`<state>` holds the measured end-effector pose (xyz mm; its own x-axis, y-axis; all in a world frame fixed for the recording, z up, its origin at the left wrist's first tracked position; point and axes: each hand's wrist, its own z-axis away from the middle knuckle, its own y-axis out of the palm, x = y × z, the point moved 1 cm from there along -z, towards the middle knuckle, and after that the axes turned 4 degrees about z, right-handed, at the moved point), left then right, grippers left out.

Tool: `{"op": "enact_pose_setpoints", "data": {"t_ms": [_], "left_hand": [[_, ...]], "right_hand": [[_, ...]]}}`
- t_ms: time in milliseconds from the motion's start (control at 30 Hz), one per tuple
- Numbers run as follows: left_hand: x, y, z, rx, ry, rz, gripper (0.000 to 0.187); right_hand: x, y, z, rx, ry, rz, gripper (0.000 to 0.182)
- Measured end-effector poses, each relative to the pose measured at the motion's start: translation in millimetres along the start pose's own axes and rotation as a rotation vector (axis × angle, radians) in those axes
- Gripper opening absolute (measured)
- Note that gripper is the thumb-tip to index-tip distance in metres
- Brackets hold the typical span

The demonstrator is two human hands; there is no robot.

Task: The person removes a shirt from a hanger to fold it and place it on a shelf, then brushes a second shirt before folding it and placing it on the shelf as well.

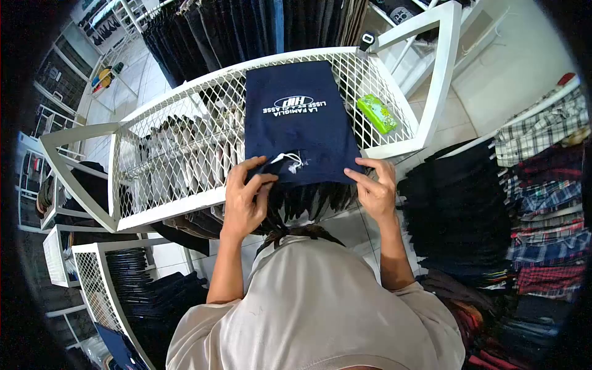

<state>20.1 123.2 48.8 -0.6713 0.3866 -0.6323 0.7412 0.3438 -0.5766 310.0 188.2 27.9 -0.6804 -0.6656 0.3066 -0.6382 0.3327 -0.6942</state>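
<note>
A navy blue folded garment (296, 129) with white lettering lies flat on a white wire-mesh shelf (166, 211). White drawstrings (295, 161) show near its front edge. My left hand (248, 196) is at the garment's near left corner, with thumb and index finger pinching the edge. At the near right corner, my right hand (375, 187) holds the cloth between its thumb and fingers. A green packet (377, 114) rests on the mesh to the right of the garment.
Dark trousers (234, 34) hang behind the shelf. Folded plaid shirts (549, 197) and dark clothes (453, 209) are stacked on the right. A lower mesh rack (100, 296) with dark garments stands at the left. Light garments (185, 154) hang beneath the mesh.
</note>
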Motion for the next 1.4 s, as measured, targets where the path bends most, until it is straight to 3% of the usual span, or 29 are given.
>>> {"op": "enact_pose_setpoints", "data": {"t_ms": [167,233,300,367,433,500,567,633,700,833,933,1033,1167,1233,1300,1400], "left_hand": [[1.2,-5.2,11.6,0.151,0.109,0.025,0.020],[6.5,-4.2,20.9,-0.016,0.024,0.180,0.016],[8.0,0.2,28.9,-0.295,-0.127,0.059,0.005],[4.7,-0.4,24.7,-0.370,-0.305,-0.136,0.014],[1.0,0.4,19.4,-0.363,-0.353,-0.232,0.020],[-2.8,0.9,17.2,-0.262,-0.459,-0.354,0.022],[-10.7,-2.5,16.4,-0.254,-0.448,-0.371,0.025],[-9.1,-4.8,21.8,-0.141,-0.577,-0.405,0.035],[-5.9,-4.9,27.9,-0.154,-0.544,-0.390,0.036],[9.7,4.9,44.5,-0.202,-0.756,-0.022,0.034],[10.8,23.3,51.9,-0.471,-0.863,0.618,0.029],[20.0,41.9,60.1,-0.571,-0.767,0.776,0.028],[18.0,41.7,67.4,-0.522,-0.764,0.799,0.028],[9.5,39.5,69.1,-0.460,-0.850,0.955,0.028],[-1.3,45.7,65.5,-0.527,-0.901,1.107,0.026],[-3.1,52.1,67.1,-0.591,-1.040,1.297,0.021]], "right_hand": [[-5.7,-5.3,14.5,0.088,0.039,-0.132,0.026],[-10.8,-1.9,21.0,-0.064,0.243,-0.408,0.013],[-2.2,3.6,17.0,-0.128,0.337,-0.350,0.008],[12.4,3.4,4.9,-0.035,0.846,-0.344,0.019],[-1.9,25.6,17.8,-0.065,0.751,-0.319,0.030],[2.8,35.2,16.9,-0.049,0.984,-0.546,0.032],[3.3,40.3,17.6,-0.076,0.975,-0.635,0.036],[2.8,42.8,15.2,-0.140,0.947,-0.739,0.036],[1.0,39.0,13.4,-0.136,0.950,-0.762,0.036],[-5.8,35.7,17.8,-0.107,0.994,-0.827,0.031],[-7.2,35.0,16.2,-0.173,1.032,-0.887,0.024],[-11.3,38.7,19.5,-0.191,1.037,-0.963,0.026],[-16.1,27.2,27.3,-0.153,1.046,-0.992,0.032],[-18.1,19.9,29.0,-0.127,1.172,-1.105,0.036],[-25.3,20.8,30.3,-0.109,1.165,-1.151,0.040],[-19.1,26.5,22.5,-0.037,0.991,-0.987,0.043]]}}
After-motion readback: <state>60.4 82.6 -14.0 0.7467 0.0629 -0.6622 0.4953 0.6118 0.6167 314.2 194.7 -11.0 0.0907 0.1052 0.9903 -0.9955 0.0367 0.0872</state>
